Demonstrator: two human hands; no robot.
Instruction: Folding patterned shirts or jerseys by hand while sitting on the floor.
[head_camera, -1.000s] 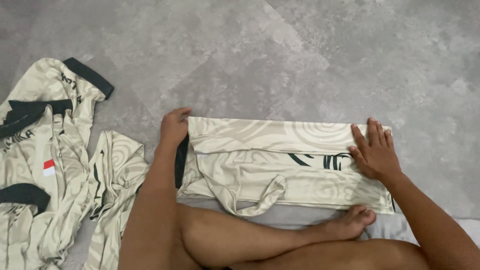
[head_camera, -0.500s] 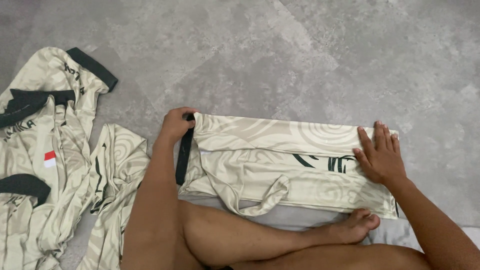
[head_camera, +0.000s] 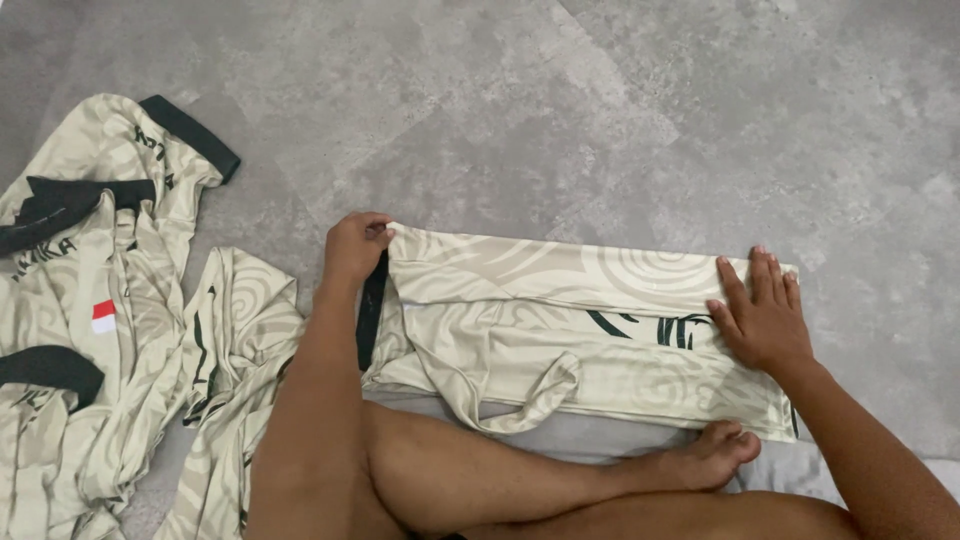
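**Hands on the folded shirt**

Our left hand (head_camera: 355, 245) pinches the shirt's (head_camera: 560, 320) far left corner, fingers curled around the fabric beside its dark collar band (head_camera: 371, 315). Our right hand (head_camera: 762, 312) lies flat and open on the shirt's right end, palm down, grasping nothing. That shirt, cream with swirl patterns, lies folded into a long strip on the grey floor (head_camera: 600, 110), just beyond our crossed legs and bare foot (head_camera: 712, 455). Left of the shirt, a pile (head_camera: 110, 330) of similar cream shirts lies crumpled, the nearest touching our left arm.
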